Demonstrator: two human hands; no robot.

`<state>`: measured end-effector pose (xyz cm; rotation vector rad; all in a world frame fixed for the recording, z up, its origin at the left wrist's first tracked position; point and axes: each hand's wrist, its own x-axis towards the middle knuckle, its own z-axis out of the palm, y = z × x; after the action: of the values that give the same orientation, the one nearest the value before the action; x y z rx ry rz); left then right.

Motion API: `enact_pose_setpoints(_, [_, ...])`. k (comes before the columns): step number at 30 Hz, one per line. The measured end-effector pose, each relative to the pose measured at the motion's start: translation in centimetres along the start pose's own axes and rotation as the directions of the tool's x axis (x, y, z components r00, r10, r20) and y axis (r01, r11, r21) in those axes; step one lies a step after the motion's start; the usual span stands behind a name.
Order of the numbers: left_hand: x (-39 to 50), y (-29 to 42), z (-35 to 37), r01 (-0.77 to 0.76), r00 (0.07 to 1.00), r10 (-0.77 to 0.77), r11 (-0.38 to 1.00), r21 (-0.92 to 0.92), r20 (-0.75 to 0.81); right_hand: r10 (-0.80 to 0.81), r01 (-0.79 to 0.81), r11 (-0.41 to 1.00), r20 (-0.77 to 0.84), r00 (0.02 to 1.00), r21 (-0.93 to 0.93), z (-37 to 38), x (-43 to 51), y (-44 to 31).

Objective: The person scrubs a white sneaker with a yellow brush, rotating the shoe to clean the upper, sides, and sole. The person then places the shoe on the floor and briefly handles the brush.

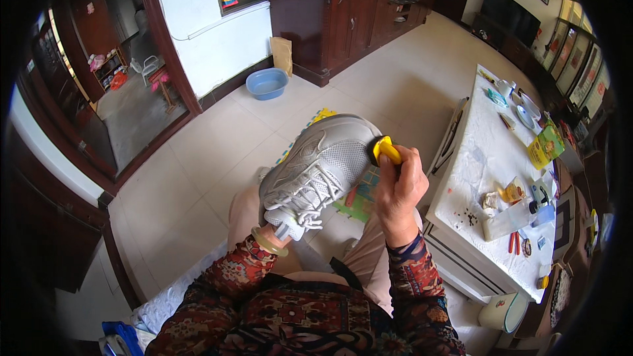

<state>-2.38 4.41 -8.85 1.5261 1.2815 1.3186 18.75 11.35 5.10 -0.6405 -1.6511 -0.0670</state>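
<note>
A grey-white lace-up running shoe (316, 163) is held up in front of me, its toe towards the upper right. My left hand (278, 235) is mostly hidden inside the shoe's opening; only its wrist, with a pale bangle, shows, so its fingers cannot be seen. Between the thumb and fingers of my right hand (403, 183) is a small yellow-handled brush (384, 151). Its dark side touches the rim of the shoe near the toe.
At right stands a table (445, 198) with a clear bottle, red-handled tool, bowls and a green-yellow pouch. A blue plastic basin (267, 84) and brown paper bag (281, 57) are on the floor by a dark wooden cabinet (341, 34). A foam mat (358, 202) lies below the shoe.
</note>
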Motion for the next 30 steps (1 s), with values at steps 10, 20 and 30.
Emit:
enact_pose_setpoints(10, [0.1, 3.8, -0.5, -0.025, 0.999, 0.016, 0.933, -0.36, -0.028, 0.033, -0.029, 0.998, 0.054, 0.998, -0.063, -0.3, 0.1, -0.5])
enact_pose_setpoints(20, [-1.5, 1.8, -2.4, -0.039, 0.998, 0.028, 0.972, -0.231, -0.051, 0.079, -0.054, 0.988, 0.174, 0.982, -0.144, 0.3, -0.4, -0.6])
enact_pose_setpoints(30, [-1.0, 2.2, -2.4, -0.082, 0.996, 0.073, 0.981, -0.177, -0.056, 0.174, -0.169, 0.985, 0.275, 0.946, -0.042, 1.0, -1.3, -1.3])
